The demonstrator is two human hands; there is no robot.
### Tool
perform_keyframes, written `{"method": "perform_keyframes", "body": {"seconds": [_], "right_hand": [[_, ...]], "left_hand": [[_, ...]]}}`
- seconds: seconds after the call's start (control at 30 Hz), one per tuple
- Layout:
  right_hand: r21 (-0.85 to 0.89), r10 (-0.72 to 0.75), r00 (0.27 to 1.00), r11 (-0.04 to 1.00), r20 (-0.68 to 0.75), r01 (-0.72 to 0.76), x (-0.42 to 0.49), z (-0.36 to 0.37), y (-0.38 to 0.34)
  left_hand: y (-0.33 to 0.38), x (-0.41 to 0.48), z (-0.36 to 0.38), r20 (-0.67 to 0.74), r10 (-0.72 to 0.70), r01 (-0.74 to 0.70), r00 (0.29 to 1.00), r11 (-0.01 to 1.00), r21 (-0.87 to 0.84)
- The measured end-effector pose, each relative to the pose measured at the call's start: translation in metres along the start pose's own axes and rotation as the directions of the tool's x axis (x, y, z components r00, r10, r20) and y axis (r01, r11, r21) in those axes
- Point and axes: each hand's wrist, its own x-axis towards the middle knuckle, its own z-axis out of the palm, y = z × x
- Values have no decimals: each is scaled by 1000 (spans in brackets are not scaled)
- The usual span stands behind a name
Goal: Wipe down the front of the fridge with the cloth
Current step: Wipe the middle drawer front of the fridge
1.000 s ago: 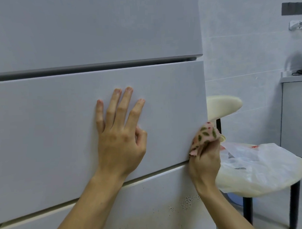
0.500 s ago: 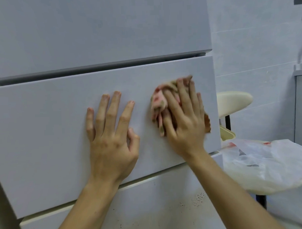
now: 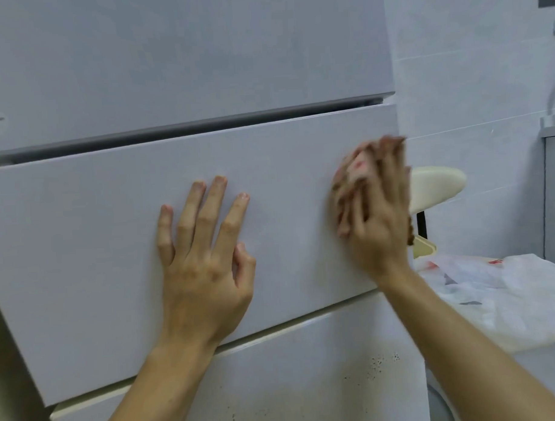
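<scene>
Left hand (image 3: 206,269) is flat on the fridge (image 3: 182,56), fingers straight and spread, holding nothing, just bracing against the middle drawer panel (image 3: 82,233). Over on the right, the right hand (image 3: 377,219) is a blur of motion, its fingers spread over the pink patterned cloth (image 3: 355,169) and pressing it against the panel's right end, just inside the edge. It looks like a press, not a clenched grip, though the blur hides the finer detail. So the wipe is under way, and I'd put the job somewhere around the middle. The middle panel looks clean and even, but nothing on the surface shows how much of it the cloth has covered. The bottom panel (image 3: 276,383) clearly needs work: dark specks (image 3: 380,362) are scattered across its right side, nearer to us. The big upper door shows no wet streaks either way. A plastic bag (image 3: 508,290) sits off to the right.
</scene>
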Motion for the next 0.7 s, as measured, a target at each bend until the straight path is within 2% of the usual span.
{"method": "perform_keyframes", "body": {"seconds": [0.1, 0.2, 0.37, 0.47, 0.6, 0.7], "right_hand": [[60, 241, 969, 969, -58, -238, 19, -4, 12], [163, 429, 900, 896, -75, -413, -12, -9, 7], [146, 565, 823, 820, -53, -554, -94, -18, 5], [107, 558, 829, 827, -42, -552, -95, -17, 1], [73, 330, 942, 943, -61, -326, -44, -10, -4], [32, 226, 973, 974, -53, -225, 12, 3, -14]], "left_hand": [[-3, 0, -1, 9, 17, -17, 1000, 1000, -13], [-3, -1, 0, 3, 12, -12, 1000, 1000, -24], [0, -2, 3, -14, -8, 7, 1000, 1000, -29], [0, -2, 4, -13, -16, 15, 1000, 999, -35], [1, -2, 2, 9, -19, 19, 1000, 999, -51], [-2, -1, -1, 17, -11, 11, 1000, 999, -42]]}}
